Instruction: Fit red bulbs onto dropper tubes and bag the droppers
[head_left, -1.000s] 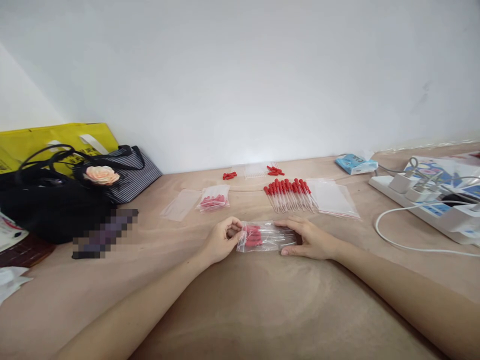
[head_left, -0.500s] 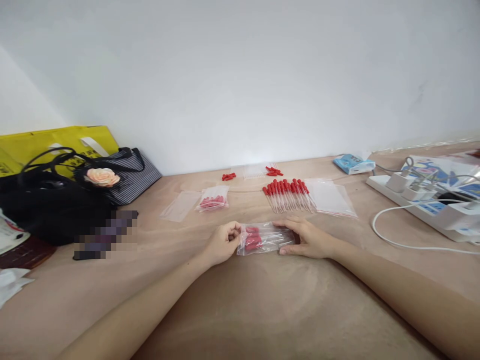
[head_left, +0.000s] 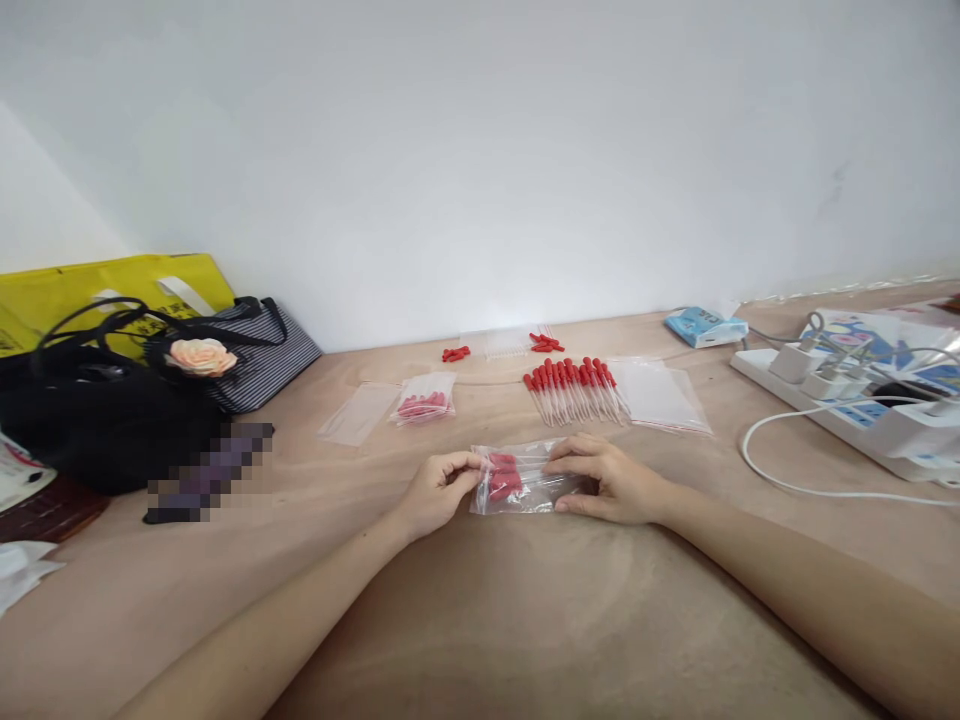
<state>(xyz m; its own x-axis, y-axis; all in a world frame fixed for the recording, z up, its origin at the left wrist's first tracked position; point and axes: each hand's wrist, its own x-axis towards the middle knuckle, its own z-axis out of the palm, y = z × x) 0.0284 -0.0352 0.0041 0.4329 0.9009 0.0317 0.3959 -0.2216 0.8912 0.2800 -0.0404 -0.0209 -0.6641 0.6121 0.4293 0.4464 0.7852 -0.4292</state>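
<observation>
A clear zip bag (head_left: 534, 494) lies flat on the table in front of me, with several red-bulbed glass droppers (head_left: 505, 478) inside. The red bulbs point left and the clear tubes run to the right. My left hand (head_left: 444, 490) pinches the bag's left edge between thumb and fingers. Across its right end my right hand (head_left: 604, 480) is curved, thumb on the lower corner and fingers at the upper side, gripping it and covering part of the tubes. Beyond the hands lies a row of red-bulbed droppers (head_left: 574, 385), side by side.
A stack of empty zip bags (head_left: 664, 395) lies right of the dropper row. Filled bags (head_left: 424, 398) and a flat clear bag (head_left: 358, 413) lie left. Loose red bulbs (head_left: 547, 343) sit near the wall. A power strip (head_left: 817, 400) is right; a striped bag (head_left: 262, 350) stands left.
My left fingers have straightened into a pinch on the bag's left edge. The right fingers have slid slightly left over the bag, which has shifted a little.
</observation>
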